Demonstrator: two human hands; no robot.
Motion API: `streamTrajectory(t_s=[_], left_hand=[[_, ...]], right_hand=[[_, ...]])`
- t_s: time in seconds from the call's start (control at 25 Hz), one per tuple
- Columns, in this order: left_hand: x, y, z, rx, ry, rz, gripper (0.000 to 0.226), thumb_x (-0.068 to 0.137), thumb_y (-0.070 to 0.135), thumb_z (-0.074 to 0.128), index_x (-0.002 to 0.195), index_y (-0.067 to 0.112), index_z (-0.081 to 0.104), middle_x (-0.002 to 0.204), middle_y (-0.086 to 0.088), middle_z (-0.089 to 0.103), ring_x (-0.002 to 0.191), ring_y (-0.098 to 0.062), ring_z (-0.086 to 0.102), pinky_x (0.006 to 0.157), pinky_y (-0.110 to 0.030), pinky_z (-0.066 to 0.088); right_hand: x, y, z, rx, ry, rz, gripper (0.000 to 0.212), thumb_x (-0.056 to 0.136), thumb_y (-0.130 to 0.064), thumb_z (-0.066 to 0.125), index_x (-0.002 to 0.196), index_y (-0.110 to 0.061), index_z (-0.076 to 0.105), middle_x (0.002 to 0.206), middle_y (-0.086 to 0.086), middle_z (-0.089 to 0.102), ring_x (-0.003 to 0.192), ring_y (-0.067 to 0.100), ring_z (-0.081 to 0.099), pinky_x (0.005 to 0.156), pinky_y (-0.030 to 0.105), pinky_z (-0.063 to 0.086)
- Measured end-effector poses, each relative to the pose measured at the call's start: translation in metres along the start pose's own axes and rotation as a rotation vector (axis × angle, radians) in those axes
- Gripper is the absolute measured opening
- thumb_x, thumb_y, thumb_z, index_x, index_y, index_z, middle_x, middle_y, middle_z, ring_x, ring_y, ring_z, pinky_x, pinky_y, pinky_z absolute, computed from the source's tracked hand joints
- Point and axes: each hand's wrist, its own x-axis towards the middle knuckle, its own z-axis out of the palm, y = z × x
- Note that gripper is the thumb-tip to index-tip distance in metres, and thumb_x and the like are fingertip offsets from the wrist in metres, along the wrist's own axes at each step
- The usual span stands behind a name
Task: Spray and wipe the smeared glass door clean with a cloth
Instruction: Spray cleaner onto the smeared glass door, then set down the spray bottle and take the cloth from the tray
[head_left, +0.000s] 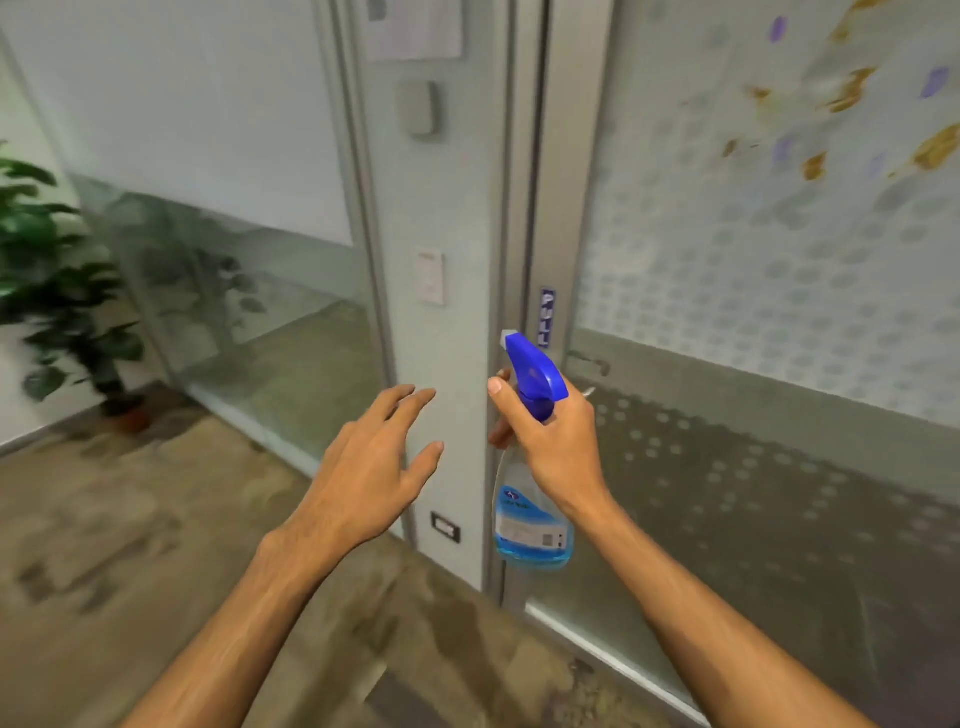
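My right hand (553, 439) grips the neck of a spray bottle (532, 525) with a blue trigger head and blue liquid, held upright in front of the door frame, nozzle pointing up and left. My left hand (371, 473) hovers beside it, fingers spread, holding nothing. The glass door (753, 249) fills the right side; its frosted dotted pane carries brown and purple smears (852, 91) near the upper right. No cloth is in view.
A metal door frame (563, 182) with a blue PULL label and a lever handle (589, 362) stands just behind the bottle. A glass partition (249, 291) runs left, with a potted plant (57, 291) in the corner. Wall switches sit on the pillar. Carpet covers the floor.
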Motion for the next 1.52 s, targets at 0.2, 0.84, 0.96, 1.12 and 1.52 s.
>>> streamTrajectory(t_s=[0.2, 0.84, 0.96, 1.12, 1.52], left_hand=[[-0.108, -0.071, -0.050, 0.019, 0.067, -0.183, 0.058, 0.098, 0.042, 0.056, 0.151, 0.025, 0.040, 0.157, 0.003, 0.039, 0.119, -0.023, 0.061, 0.100, -0.039, 0.050], [-0.427, -0.219, -0.182, 0.150, 0.314, -0.834, 0.042, 0.098, 0.041, 0.057, 0.137, 0.024, 0.057, 0.147, 0.006, 0.050, 0.089, -0.012, 0.067, 0.092, -0.033, 0.051], [-0.468, -0.243, -0.198, 0.163, 0.419, -0.952, 0.036, 0.097, 0.038, 0.061, 0.130, 0.024, 0.063, 0.134, 0.010, 0.061, 0.094, -0.004, 0.065, 0.091, -0.035, 0.053], [-0.516, -0.291, -0.219, 0.207, 0.469, -1.123, 0.036, 0.097, 0.046, 0.057, 0.129, 0.030, 0.063, 0.129, 0.011, 0.065, 0.113, -0.010, 0.063, 0.093, -0.034, 0.053], [-0.587, -0.415, -0.262, 0.227, 0.607, -1.492, 0.041, 0.097, 0.054, 0.053, 0.133, 0.035, 0.059, 0.136, 0.010, 0.064, 0.114, -0.010, 0.064, 0.097, -0.032, 0.053]], right_hand=[[-0.057, -0.017, 0.108, 0.066, -0.216, 0.039, 0.013, 0.096, -0.032, 0.073, 0.102, -0.021, 0.068, 0.073, 0.010, 0.069, 0.059, 0.025, 0.069, 0.063, 0.022, 0.056], [-0.252, -0.098, 0.423, 0.365, -0.893, 0.067, 0.017, 0.096, -0.024, 0.073, 0.111, -0.017, 0.069, 0.072, 0.005, 0.065, 0.060, 0.014, 0.064, 0.062, 0.012, 0.051], [-0.278, -0.107, 0.480, 0.392, -1.019, 0.057, 0.016, 0.096, -0.028, 0.073, 0.109, -0.020, 0.069, 0.070, 0.008, 0.066, 0.059, 0.016, 0.067, 0.063, 0.015, 0.052], [-0.313, -0.113, 0.564, 0.457, -1.164, 0.068, 0.015, 0.094, -0.032, 0.074, 0.107, -0.025, 0.070, 0.066, 0.009, 0.066, 0.061, 0.018, 0.068, 0.065, 0.016, 0.053], [-0.375, -0.130, 0.753, 0.564, -1.454, 0.064, 0.038, 0.089, -0.041, 0.071, 0.117, -0.017, 0.067, 0.074, 0.016, 0.063, 0.066, 0.025, 0.063, 0.065, 0.016, 0.054]])
